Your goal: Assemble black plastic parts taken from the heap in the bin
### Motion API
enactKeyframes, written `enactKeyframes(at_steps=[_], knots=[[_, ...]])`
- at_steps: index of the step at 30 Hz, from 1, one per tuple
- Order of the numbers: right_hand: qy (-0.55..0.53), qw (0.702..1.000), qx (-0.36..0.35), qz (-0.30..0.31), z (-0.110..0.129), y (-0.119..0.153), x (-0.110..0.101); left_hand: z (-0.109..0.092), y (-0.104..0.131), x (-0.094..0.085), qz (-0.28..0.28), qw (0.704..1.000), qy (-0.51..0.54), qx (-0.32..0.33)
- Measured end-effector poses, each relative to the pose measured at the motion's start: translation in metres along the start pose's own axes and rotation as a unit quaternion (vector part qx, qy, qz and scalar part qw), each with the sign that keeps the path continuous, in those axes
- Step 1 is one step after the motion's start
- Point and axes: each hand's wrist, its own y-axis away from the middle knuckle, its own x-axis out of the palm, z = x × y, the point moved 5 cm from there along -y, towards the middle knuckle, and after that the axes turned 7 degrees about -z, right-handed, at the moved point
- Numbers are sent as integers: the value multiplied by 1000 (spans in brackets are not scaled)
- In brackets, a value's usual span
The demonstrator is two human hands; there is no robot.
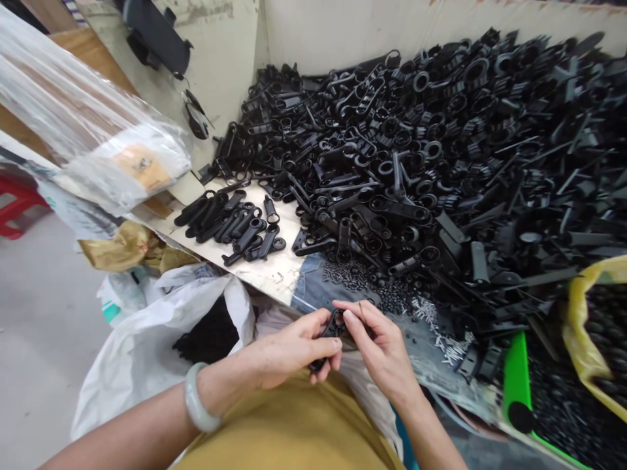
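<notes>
Black heap (426, 173) (dense) blocks ahead; board edge (272, 277) passable.

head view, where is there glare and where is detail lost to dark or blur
In the head view, whitish glare streaks the plastic wrap; there too, the black pile shows small glints while outlines merge; the white bag's contents look near-black; the part in the left hand looks soft.

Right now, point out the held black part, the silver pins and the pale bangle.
Black part (333, 326), head view: uncovered upper end.
Silver pins (453, 349), head view: pile's lower cluster.
Pale bangle (196, 401), head view: middle of its band.
</notes>
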Motion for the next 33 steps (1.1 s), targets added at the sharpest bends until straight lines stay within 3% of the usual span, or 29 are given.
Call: enactKeyframes(at_steps=[12, 16, 19, 23, 25, 28, 30, 33], knots=[[21, 994, -34, 106, -1, 5, -2, 4, 1, -4, 42, 998, 39, -10], [35, 992, -26, 117, 5, 10, -5, 8, 3, -4, 46, 998, 37, -15], [65, 994, -21, 89, 7, 15, -18, 6, 5, -9, 22, 999, 31, 6], [187, 980, -56, -48, 0, 16, -46, -7, 3, -25, -91, 990, -63, 92], [269, 956, -80, -84, -5, 12, -51, -19, -1, -31, -181, 955, -163, 169], [372, 918, -111, -86, -9, 2, -44, -33, -9, -29, -299, 855, -341, 250], [403, 903, -125, -86, -8, -2, -40, -38, -19, -21, -332, 785, -446, 273], [373, 914, -129, -93, -7, -3, -46, -43, -36, -9, -333, 704, -557, 289]])
